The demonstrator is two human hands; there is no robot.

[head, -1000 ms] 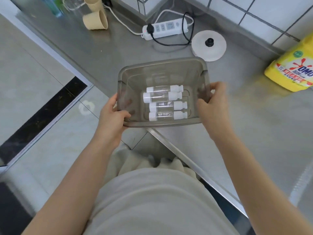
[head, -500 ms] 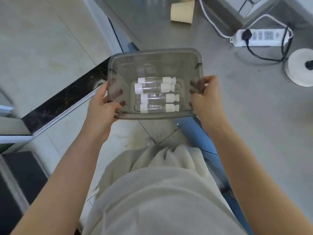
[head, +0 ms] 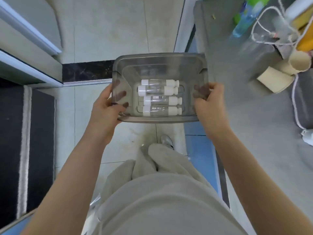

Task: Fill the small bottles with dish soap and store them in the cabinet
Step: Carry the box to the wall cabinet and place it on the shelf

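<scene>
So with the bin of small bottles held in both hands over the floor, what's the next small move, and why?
Probably carry the bin level toward wherever the cabinet is. The left hand and right hand grip its opposite sides, it hangs over floor tiles beside the counter, and four bottles lie loose inside. No cabinet is clearly in view.

A grey steel counter (head: 254, 133) runs down the right. At its far right end lie two paper cups (head: 286, 68) on their sides, a white cord (head: 295, 99) and a blue-green bottle (head: 243, 19).
</scene>
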